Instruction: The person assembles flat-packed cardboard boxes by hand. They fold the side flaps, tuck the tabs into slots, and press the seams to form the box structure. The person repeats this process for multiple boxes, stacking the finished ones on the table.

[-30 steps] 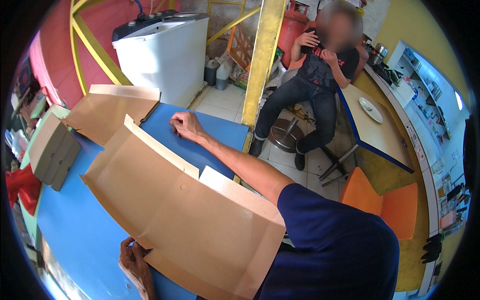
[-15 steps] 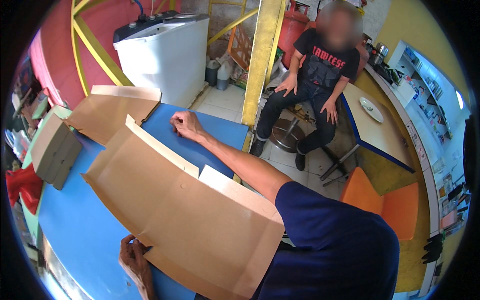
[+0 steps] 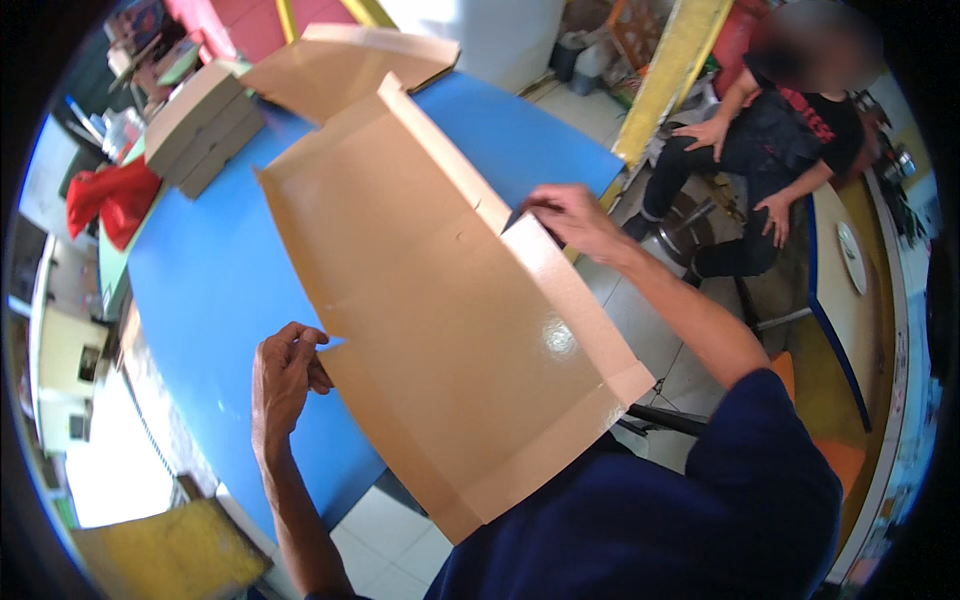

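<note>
Cardboard box (image 3: 420,270): it is opened out, between the fingers of both hands.
Left hand (image 3: 285,375): fingers are bent at the left-edge cut; I cannot tell if they pinch it.
Right hand (image 3: 575,215): fingers are curled at the right-edge cut; whether they pinch, I cannot tell.
Blue table (image 3: 210,290): below the left fingers, partly under the box.
Second cardboard box (image 3: 350,75): beyond the fingers.

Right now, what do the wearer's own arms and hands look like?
Left hand and right hand: five-fingered, ungloved. Forearms: slim, bare, no watch or bracelet visible. Right sleeve: short, loose, plain navy. No cables or markings seen.
</note>
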